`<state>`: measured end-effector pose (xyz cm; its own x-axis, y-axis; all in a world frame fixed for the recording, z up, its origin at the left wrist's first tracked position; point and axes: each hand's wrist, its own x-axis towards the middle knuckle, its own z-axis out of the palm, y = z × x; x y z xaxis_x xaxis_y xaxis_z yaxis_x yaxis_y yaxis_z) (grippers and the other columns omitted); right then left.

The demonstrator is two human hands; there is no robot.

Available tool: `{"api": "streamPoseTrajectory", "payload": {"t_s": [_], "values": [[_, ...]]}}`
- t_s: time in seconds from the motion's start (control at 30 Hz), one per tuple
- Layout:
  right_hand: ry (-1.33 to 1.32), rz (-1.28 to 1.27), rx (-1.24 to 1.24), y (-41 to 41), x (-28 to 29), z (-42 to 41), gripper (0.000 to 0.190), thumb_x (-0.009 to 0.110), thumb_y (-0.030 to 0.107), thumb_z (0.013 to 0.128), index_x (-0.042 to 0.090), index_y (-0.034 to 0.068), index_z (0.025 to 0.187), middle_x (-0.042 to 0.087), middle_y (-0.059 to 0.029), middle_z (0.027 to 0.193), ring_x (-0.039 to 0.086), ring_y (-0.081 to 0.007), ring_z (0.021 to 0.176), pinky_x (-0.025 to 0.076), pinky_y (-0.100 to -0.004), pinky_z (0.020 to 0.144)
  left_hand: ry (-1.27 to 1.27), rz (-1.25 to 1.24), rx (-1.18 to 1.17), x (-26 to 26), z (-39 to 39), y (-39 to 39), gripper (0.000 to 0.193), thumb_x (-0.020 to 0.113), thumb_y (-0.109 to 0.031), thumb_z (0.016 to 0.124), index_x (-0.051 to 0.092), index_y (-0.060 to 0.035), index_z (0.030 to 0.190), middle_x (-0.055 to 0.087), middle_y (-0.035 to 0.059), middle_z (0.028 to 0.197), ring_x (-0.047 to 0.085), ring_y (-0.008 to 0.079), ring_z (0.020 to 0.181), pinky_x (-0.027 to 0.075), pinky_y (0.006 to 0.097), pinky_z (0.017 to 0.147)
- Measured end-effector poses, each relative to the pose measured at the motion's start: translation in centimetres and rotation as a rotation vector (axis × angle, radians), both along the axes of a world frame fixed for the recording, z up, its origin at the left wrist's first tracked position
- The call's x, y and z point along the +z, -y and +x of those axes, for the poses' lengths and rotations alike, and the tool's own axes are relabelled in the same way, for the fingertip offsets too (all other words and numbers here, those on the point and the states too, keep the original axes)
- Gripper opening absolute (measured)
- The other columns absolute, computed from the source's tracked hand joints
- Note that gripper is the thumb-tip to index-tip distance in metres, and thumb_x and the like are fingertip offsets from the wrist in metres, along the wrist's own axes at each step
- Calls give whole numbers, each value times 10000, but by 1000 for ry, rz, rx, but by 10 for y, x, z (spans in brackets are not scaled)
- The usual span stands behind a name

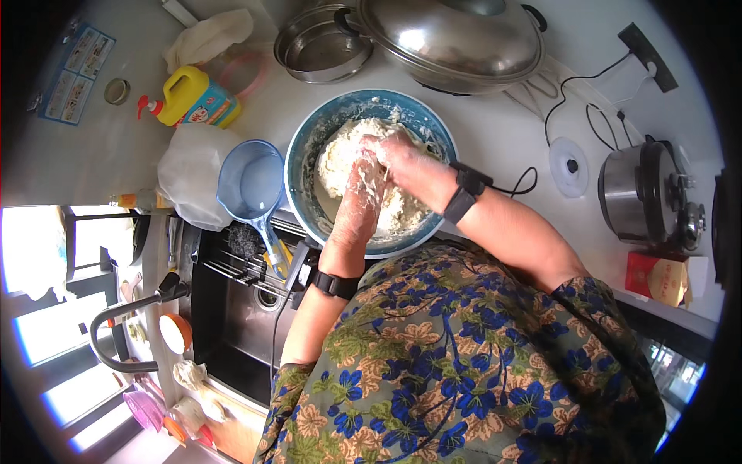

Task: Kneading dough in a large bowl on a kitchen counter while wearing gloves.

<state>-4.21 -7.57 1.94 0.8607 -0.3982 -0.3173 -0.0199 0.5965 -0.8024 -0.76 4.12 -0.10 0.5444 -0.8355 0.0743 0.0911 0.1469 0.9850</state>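
Note:
A lumpy mass of pale dough point(339, 156) fills much of a round blue basin point(299, 174) that stands at the counter's near edge. Loose flour and dough bits cling to the basin's inner wall. My left hand point(366, 182), smeared with dough, reaches into the middle of the mass, its fingertips partly hidden. My right hand point(400, 153) comes in from the right, fingers bent down against the dough and touching or nearly touching the left. Whether either hand grips a piece of dough is hard to make out.
Left of the basin, a blue plastic dipper point(253, 174) rests beside a white plastic bag point(194, 174) and a yellow pump jug point(200, 98). A sink point(243, 325) lies at lower left. Behind stand a steel pan point(322, 49) and lidded wok point(458, 40); a cooker point(637, 191) is at right.

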Motion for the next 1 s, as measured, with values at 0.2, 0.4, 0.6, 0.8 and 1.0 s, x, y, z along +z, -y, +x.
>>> {"api": "streamPoseTrajectory", "payload": {"t_s": [0.2, 0.4, 0.6, 0.8, 1.0], "values": [[-481, -1447, 188, 20, -1, 0, 207, 550, 212, 776, 609, 14, 797, 624, -174, 803, 604, -333, 757, 482, -396, 667, -345, 176, -37, 26, 40, -26, 334, 493, -234, 880, 544, 24, 1084, 604, 113, 1050, 582, 209, 961, 454, 305, 850], [-752, -1905, 842, 4, 7, -20, 120, 591, 77, 712, 657, 53, 808, 653, -98, 772, 648, -222, 753, 515, -312, 632, 31, 314, 224, -13, 80, -5, 334, 522, -60, 853, 488, -18, 1183, 468, 100, 1241, 487, 212, 1060, 422, 297, 878], [-693, -1948, 750, 2, -29, -11, 74, 609, 77, 670, 664, 55, 714, 641, -131, 720, 644, -250, 721, 514, -337, 634, 926, 744, -168, -54, 51, 9, 667, 430, -112, 822, 115, -85, 1409, 12, 210, 1455, 123, 390, 1328, 150, 442, 1072], [-618, -1819, 777, 17, -26, -9, 96, 574, 58, 688, 655, 37, 735, 632, -147, 777, 619, -263, 767, 491, -325, 706, 981, 859, -437, -31, 69, 25, 639, 425, -183, 816, 180, -46, 1390, 71, 196, 1454, 82, 388, 1336, 131, 430, 1082], [-329, -700, 557, 59, 17, -45, 95, 522, 37, 790, 564, -2, 866, 566, -77, 842, 523, -150, 824, 429, -315, 724, 63, 480, -210, 10, 110, -9, 405, 415, -290, 932, 490, 13, 1191, 534, 114, 1205, 497, 214, 1100, 366, 311, 944]]}}
